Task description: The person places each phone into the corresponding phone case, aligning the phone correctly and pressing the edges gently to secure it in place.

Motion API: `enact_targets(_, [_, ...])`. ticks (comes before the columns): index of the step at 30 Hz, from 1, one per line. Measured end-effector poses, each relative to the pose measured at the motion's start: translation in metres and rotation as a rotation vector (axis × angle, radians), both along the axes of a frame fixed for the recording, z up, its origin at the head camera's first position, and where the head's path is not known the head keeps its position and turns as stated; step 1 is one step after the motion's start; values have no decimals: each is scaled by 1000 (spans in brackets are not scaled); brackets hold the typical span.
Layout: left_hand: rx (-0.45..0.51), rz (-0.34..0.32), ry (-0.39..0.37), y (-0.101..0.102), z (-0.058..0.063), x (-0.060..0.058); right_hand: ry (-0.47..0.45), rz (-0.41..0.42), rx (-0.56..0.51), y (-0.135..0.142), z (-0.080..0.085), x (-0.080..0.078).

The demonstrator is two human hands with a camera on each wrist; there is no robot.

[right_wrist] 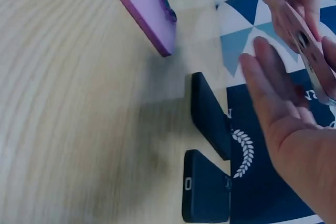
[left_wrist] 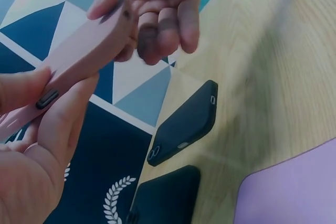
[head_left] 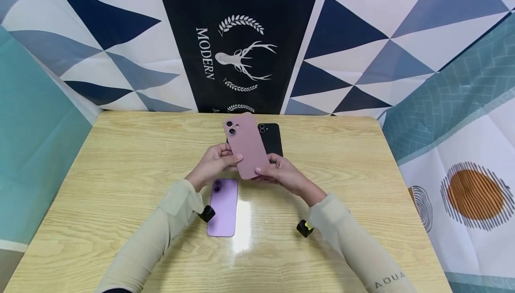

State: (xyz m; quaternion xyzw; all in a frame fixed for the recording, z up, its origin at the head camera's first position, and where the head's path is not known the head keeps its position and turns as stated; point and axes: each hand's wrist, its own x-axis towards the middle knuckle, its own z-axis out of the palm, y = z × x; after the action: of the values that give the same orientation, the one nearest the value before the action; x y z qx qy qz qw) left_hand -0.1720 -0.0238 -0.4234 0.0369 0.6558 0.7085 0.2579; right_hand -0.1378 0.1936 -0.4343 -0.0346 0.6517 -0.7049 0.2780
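Note:
A pink phone case with two round camera rings is held tilted above the table between both hands; I cannot tell whether a phone is inside. My left hand pinches one long edge, thumb on the back and fingers beneath. At the lower right corner, my right hand holds it with the thumb on top; its other fingers are loosely bent below in the left wrist view. Behind the pink case lies a black phone case, partly covered in the head view. A second black phone case lies beside it.
A lavender phone lies on the wooden table, near my left sleeve, camera end away from me. Along the table's back edge hangs a patterned cloth. Black wrist cameras sit under both cuffs.

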Motion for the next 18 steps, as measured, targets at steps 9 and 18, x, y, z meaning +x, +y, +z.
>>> enact_targets(9, [167, 92, -53, 3, 0, 0, 76, -168, -152, -7, 5, 2])
enact_targets(18, [206, 66, -59, 2, 2, 1, 119, -265, -210, -12, 14, 1])
